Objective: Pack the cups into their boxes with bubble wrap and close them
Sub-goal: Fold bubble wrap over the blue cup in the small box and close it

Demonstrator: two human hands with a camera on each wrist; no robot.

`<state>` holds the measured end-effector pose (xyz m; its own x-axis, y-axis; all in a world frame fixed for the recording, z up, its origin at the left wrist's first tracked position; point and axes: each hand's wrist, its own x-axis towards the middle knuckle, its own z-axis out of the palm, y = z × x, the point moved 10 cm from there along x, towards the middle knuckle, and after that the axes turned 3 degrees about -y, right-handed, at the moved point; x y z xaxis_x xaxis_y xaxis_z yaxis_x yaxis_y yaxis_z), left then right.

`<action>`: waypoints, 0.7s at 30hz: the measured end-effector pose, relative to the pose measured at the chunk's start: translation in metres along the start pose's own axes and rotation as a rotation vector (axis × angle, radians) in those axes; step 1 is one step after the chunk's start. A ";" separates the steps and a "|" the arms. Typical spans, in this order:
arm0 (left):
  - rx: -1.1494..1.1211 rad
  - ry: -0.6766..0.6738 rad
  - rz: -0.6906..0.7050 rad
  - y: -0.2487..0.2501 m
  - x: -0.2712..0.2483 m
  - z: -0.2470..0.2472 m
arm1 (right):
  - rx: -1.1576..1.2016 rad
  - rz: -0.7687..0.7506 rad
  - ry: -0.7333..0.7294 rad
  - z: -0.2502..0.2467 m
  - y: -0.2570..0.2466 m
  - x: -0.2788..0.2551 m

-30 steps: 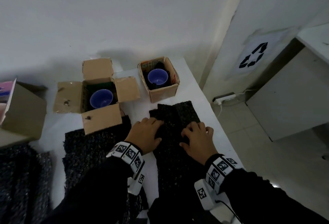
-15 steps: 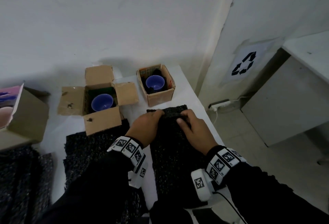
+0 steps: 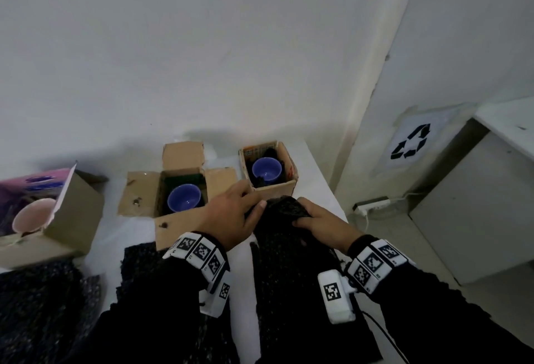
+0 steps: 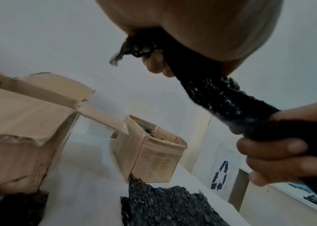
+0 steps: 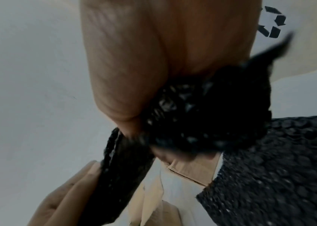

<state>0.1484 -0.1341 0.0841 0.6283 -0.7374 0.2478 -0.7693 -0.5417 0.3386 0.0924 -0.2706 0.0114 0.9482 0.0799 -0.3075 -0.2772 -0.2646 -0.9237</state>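
Both hands now lifting the black bubble wrap (image 3: 284, 210) up off the table (image 3: 135, 230), left hand (image 3: 231, 216) and right hand (image 3: 323, 223) curled tight round its bunched end, blue cup (image 3: 266, 170) boxed at twelve o'clock.

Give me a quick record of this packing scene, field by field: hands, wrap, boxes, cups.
left hand: grips the far end of the black bubble wrap sheet
right hand: grips the same end, bunched
wrap state: far end lifted off the white table
flapped box: open, holds a blue cup
small box: open, holds a blue cup with dark wrap
left-edge box: open, holds a pink cup
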 end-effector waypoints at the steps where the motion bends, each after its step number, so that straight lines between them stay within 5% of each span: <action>1: 0.002 0.010 -0.004 -0.003 0.003 0.000 | 0.023 -0.001 -0.020 -0.001 -0.001 0.005; 6: -0.117 0.034 -0.034 -0.026 0.015 0.007 | 0.147 0.025 -0.010 -0.029 -0.016 0.032; 11: -0.012 0.063 -0.066 -0.054 0.029 0.024 | -0.248 0.037 0.111 -0.071 -0.018 0.079; 16: 0.124 -0.079 -0.124 -0.080 0.048 0.059 | -0.318 -0.152 0.456 -0.099 -0.048 0.119; 21: 0.222 -0.081 -0.124 -0.074 0.059 0.064 | -0.307 -0.357 0.476 -0.074 -0.071 0.168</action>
<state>0.2352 -0.1631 0.0157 0.7149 -0.6851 0.1399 -0.6992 -0.6984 0.1526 0.2825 -0.3093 0.0420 0.9581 -0.2009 0.2040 0.0559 -0.5675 -0.8215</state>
